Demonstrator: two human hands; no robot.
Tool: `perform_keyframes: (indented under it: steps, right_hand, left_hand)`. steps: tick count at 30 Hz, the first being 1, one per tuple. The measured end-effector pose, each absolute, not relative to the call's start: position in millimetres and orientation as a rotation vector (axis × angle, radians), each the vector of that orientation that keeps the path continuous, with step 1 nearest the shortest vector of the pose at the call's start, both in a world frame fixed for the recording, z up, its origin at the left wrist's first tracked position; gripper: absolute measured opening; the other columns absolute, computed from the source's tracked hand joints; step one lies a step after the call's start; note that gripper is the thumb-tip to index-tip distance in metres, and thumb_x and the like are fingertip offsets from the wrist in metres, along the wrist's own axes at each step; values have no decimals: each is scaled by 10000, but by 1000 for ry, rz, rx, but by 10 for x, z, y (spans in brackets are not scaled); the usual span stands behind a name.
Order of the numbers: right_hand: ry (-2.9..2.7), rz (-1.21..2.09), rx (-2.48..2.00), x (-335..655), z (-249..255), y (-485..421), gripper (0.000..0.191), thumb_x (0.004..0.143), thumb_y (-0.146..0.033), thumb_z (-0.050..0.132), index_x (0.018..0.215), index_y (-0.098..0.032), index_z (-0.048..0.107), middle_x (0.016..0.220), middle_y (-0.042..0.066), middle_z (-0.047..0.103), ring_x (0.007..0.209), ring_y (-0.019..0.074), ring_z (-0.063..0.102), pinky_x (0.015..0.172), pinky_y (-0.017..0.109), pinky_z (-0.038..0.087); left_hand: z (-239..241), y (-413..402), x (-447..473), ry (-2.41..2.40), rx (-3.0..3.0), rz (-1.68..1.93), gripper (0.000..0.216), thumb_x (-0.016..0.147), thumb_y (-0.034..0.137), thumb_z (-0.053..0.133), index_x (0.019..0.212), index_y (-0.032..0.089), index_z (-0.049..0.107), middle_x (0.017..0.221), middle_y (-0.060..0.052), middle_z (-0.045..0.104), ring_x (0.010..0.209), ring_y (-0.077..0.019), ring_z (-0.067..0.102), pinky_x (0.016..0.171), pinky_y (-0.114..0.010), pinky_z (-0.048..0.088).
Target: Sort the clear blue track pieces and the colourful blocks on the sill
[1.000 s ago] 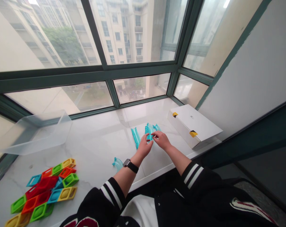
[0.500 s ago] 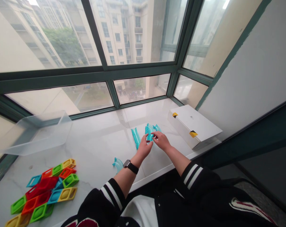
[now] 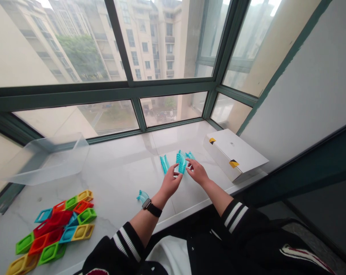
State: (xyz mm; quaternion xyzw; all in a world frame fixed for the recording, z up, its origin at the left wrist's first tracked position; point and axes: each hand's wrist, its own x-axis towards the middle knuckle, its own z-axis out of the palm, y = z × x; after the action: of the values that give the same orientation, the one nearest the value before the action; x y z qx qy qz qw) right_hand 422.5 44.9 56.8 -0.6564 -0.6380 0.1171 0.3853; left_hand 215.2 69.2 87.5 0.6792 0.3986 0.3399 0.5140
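A stack of curved, see-through teal track pieces (image 3: 181,161) lies on the white ledge between my two hands. My left hand (image 3: 171,181) is at its near left side, thumb and fingers apart, fingertips close to the stack. On the other side, my right hand (image 3: 197,172) has its fingers bent but apart, the tips at the stack's right edge. Whether either hand presses on the pieces is hard to make out. A straight teal piece (image 3: 164,164) lies just left of the stack, and another teal piece (image 3: 190,155) shows behind my right fingers.
One curved teal piece (image 3: 143,196) lies beside my left wrist. Joined coloured plastic blocks (image 3: 57,219) spread over the ledge (image 3: 115,172) at the left. A clear plastic bin (image 3: 55,168) stands behind them. At the right is a white box (image 3: 237,151), near the wall and windows.
My hands have drawn slightly apart, and more of the teal stack shows between them. My left hand has shifted a little down and left, my right hand slightly right.
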Motion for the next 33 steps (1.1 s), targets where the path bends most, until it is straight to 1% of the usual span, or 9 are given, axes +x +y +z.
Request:
perform_keyframes:
  steps: [3, 5, 10, 15, 21, 25, 28, 31, 33]
  right_hand:
    - [-1549, 265, -1619, 4224, 546, 212, 421, 942, -245, 584, 1361, -246, 625, 971, 39, 697, 712, 173, 628, 790, 344, 578]
    - [-1539, 273, -1603, 4235, 484, 17, 407, 958, -268, 564, 1359, -255, 628, 938, 36, 695, 722, 186, 628, 788, 349, 581]
    - [-1592, 401, -1622, 4225, 226, -382, 363, 952, -294, 563, 1297, -258, 671, 885, 36, 702, 690, 194, 629, 750, 361, 586]
    - [-1726, 638, -1553, 3893, 64, -469, 305, 943, -264, 562, 1207, -252, 712, 929, 41, 725, 697, 176, 644, 726, 337, 585]
    - [-2042, 851, -1400, 3033, 86, -308, 449, 913, -174, 626, 1344, -291, 672, 1106, 42, 718, 850, 163, 689, 864, 321, 578]
    - [-2294, 788, -1394, 2548, 126, -189, 642, 845, -233, 781, 1456, -339, 615, 1257, 79, 678, 1075, 242, 692, 923, 332, 564]
    - [-2318, 733, -1405, 2435, 111, -147, 509, 857, -228, 782, 1351, -313, 693, 1242, 85, 686, 1096, 253, 689, 919, 330, 558]
    - [-2250, 731, -1406, 2541, 64, -160, 299, 891, -142, 702, 1156, -264, 770, 1116, 65, 718, 971, 209, 705, 878, 307, 552]
    - [-2176, 749, -1393, 2682, 39, -197, 284, 888, -81, 649, 1075, -249, 782, 1052, 49, 729, 903, 184, 703, 859, 292, 549]
  left_hand:
    - [1004, 633, 1625, 962, 1725, 987, 412, 957, 371, 621, 1347, 239, 613, 1297, -107, 698, 748, -136, 607, 740, -312, 556]
    - [998, 624, 1152, 1072, 1671, 1081, 402, 957, 429, 630, 1311, 238, 635, 1111, -67, 730, 746, -148, 615, 720, -304, 541]
    - [650, 503, -63, 1510, 1440, 1157, 513, 813, 602, 745, 1159, 223, 713, 921, -30, 728, 846, -205, 681, 782, -329, 559]
    - [245, 100, -548, 1652, 1233, 1058, 694, 737, 758, 714, 1124, 182, 714, 700, 6, 635, 685, -204, 642, 580, -293, 516]
    - [71, -153, -137, 1544, 1172, 830, 638, 762, 669, 730, 1173, 181, 714, 1117, -118, 745, 849, -213, 722, 622, -303, 610]
    - [76, -113, 93, 1546, 1302, 735, 546, 798, 580, 730, 1200, 211, 732, 1221, -136, 738, 900, -239, 733, 594, -299, 605]
    - [87, -103, 187, 1495, 1395, 712, 453, 791, 529, 736, 1130, 231, 771, 1183, -123, 770, 936, -268, 742, 705, -349, 627]
    - [83, -152, 270, 1387, 1434, 660, 458, 809, 515, 711, 1156, 223, 777, 1150, -117, 790, 930, -272, 742, 793, -389, 626]
    - [75, -199, 320, 1306, 1445, 621, 466, 831, 512, 688, 1193, 230, 771, 1169, -109, 792, 936, -266, 738, 814, -394, 621]
